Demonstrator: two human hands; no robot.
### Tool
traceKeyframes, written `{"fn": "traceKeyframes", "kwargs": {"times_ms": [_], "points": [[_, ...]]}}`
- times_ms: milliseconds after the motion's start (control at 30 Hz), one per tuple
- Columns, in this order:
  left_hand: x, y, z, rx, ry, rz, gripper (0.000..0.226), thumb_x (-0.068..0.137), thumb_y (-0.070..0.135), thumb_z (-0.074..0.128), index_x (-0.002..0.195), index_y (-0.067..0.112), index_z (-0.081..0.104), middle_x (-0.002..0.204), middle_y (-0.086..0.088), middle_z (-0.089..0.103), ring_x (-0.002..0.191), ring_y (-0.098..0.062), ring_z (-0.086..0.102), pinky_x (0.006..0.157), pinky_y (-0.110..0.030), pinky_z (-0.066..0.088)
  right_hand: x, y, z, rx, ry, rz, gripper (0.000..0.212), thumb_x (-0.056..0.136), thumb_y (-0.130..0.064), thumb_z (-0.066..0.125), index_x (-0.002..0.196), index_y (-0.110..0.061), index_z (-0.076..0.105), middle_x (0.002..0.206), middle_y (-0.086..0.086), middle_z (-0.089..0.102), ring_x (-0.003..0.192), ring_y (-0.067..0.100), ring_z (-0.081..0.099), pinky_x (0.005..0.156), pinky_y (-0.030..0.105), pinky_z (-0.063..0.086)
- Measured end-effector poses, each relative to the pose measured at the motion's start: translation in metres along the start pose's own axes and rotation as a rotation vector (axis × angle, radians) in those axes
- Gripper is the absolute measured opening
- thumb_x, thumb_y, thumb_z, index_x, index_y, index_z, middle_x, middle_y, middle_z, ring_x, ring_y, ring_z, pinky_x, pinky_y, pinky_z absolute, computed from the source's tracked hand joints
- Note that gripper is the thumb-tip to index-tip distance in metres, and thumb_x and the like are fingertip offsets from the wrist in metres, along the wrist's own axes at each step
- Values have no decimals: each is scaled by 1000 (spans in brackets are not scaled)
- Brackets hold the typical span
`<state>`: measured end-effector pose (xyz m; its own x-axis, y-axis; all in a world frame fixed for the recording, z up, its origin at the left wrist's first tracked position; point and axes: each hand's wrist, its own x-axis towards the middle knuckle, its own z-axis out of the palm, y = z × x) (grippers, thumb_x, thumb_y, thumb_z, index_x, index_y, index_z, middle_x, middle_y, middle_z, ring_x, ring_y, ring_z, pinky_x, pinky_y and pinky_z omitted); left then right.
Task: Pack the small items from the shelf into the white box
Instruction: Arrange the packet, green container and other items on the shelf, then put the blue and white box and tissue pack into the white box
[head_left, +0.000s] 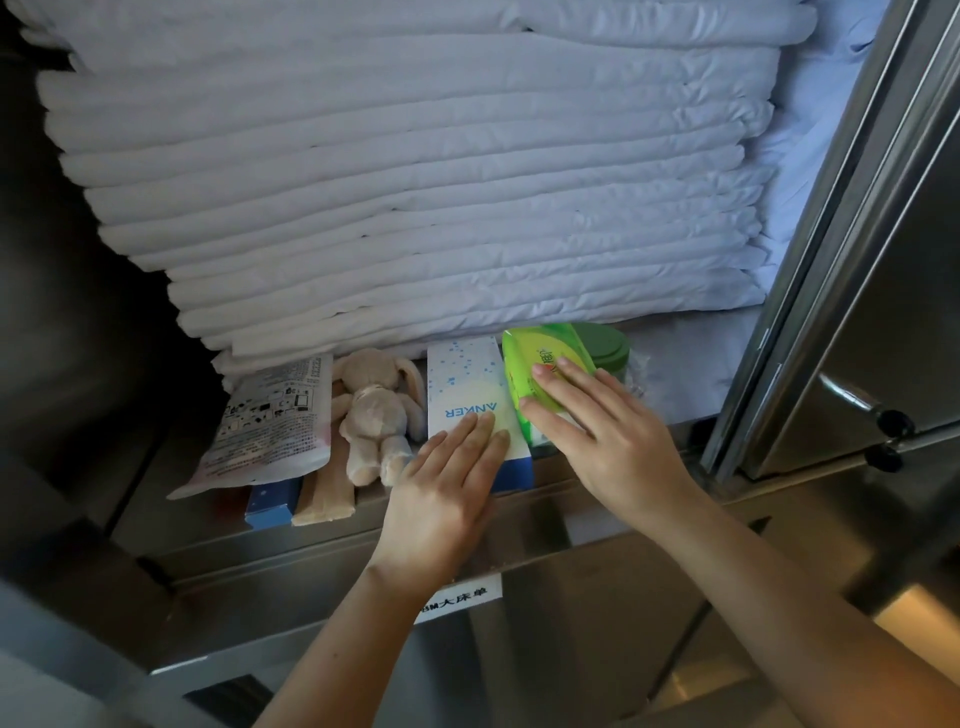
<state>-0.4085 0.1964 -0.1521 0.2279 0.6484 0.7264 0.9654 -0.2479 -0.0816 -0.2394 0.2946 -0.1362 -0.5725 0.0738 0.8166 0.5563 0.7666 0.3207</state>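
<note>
Several small items lie along the front of a metal shelf (550, 478). A white and blue Anker box (467, 379) sits in the middle, and my left hand (447, 488) rests flat on its near end with straight fingers. To its right, my right hand (602, 421) lies over a bright green tissue pack (540, 358), fingers extended across its top. A dark green round lid (608, 345) shows behind the pack. Left of the box are a beige plush rabbit (376, 410) and a printed white pouch (275, 415). No white packing box is in view.
A tall stack of folded white linens (415, 182) fills the shelf behind the items. A small blue box (272, 501) and a beige flat piece (327, 493) lie under the pouch and rabbit. An open steel cabinet door (841, 312) stands at the right. A label (460, 597) is stuck below the shelf edge.
</note>
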Motion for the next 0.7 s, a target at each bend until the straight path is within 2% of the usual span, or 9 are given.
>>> {"fn": "traceKeyframes", "kwargs": {"times_ms": [167,500,700], "points": [[7,23,-9,67,-13,-41,38,76,8,46,107,1,68,118,-17,63,109,-30,60,87,-43,50,5,10,-15,70,56,6,38,100,-10,34,103,-11,72,119,14,63,110,32,60,90,43,50],[7,87,-24,257,42,-177,33,78,4,49,104,1,70,117,-17,63,109,-30,60,84,-43,53,-9,32,-41,276,123,-75,30,99,-13,41,105,-9,71,119,14,63,111,33,59,90,45,50],[-18,115,-48,368,-20,-309,38,75,9,49,107,2,69,119,-15,62,111,-29,59,88,-43,49,-12,12,-47,402,156,-135,29,98,-10,43,106,-10,70,121,13,62,111,32,59,90,43,48]]}}
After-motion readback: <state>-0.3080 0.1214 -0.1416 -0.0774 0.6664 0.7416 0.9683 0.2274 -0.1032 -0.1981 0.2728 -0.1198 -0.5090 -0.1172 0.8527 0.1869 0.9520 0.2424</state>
